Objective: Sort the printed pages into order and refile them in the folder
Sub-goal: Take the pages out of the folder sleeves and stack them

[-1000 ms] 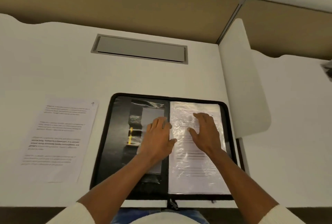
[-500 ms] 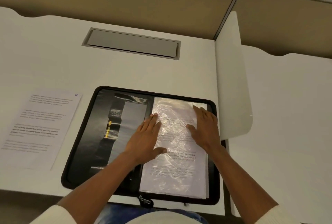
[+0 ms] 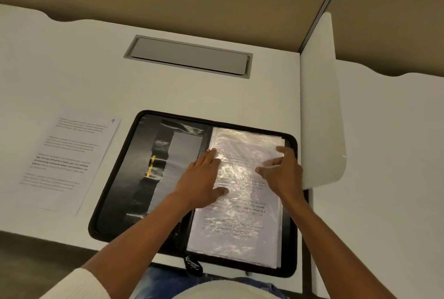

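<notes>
A black zip folder (image 3: 125, 178) lies open on the white desk. Its right half holds a stack of clear plastic sleeves (image 3: 240, 226) with a printed page inside the top one. My left hand (image 3: 204, 178) rests flat on the sleeve's left edge near the spine, fingers spread. My right hand (image 3: 283, 171) lies on the sleeve's upper right part, fingers curled at its edge; whether it pinches the sleeve I cannot tell. A loose printed page (image 3: 69, 159), marked 9 in its top corner, lies on the desk left of the folder.
A grey cable hatch (image 3: 189, 56) is set into the desk behind the folder. A white divider panel (image 3: 322, 106) stands just right of the folder. The desk's front edge runs under the folder's near side. A tan partition wall closes the back.
My right hand has shifted toward the sleeve's upper right edge and its fingers have curled. My left hand stays near the spine. The view has swung, so everything sits differently in frame.
</notes>
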Available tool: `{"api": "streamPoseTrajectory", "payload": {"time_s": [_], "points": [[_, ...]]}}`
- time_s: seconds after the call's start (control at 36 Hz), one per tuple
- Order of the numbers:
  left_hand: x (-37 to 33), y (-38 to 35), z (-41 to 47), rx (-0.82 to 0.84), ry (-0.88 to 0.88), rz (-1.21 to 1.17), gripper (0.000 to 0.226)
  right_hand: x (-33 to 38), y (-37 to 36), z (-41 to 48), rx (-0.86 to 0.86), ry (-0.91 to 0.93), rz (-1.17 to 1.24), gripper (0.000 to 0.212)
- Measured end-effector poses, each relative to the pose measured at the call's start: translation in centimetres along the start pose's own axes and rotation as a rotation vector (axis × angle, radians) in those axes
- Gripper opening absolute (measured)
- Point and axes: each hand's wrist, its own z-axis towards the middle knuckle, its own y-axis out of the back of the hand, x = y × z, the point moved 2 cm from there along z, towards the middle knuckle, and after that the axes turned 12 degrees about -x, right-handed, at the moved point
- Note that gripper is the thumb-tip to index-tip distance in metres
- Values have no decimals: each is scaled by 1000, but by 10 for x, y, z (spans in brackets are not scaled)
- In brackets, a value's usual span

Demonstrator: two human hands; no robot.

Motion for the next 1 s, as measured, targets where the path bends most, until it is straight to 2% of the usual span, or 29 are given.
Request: {"api": "streamPoseTrajectory", "payload": {"time_s": [0.11, 0.19, 0.31, 0.39, 0.53, 0.61, 0.69, 0.81, 0.92, 1.0], "points": [[-9, 4, -1, -78, 69, -112, 95, -3, 0, -5, 194, -136, 234, 30], [-23, 12, -5, -158, 122, -195, 106, 11, -1, -13, 320, -230, 370, 21], [-41, 22, -7, -183, 204, -235, 101, 38, -5, -19, 456, -225, 436, 18], [-45, 28, -7, -190, 330, -339, 85, 59, -11, -22, 544, -203, 483, 23], [-30, 52, -9, -339, 545, -483, 29, 79, -27, -21, 613, -176, 599, 31], [-6, 70, -9, -379, 618, -527, 7, 81, -30, -15, 530, -131, 591, 42], [28, 87, -11, -377, 705, -520, 8, 69, -26, -4, 357, -16, 461, 40], [79, 102, -11, -310, 764, -522, 14, 37, -20, 21, 89, 247, 106, 35], [118, 105, -9, -234, 856, -440, 18, 6, -17, 38, -43, 394, -113, 56], [144, 96, -3, -289, 896, -312, 22, -3, -15, 41, -105, 432, -260, 63]]}}
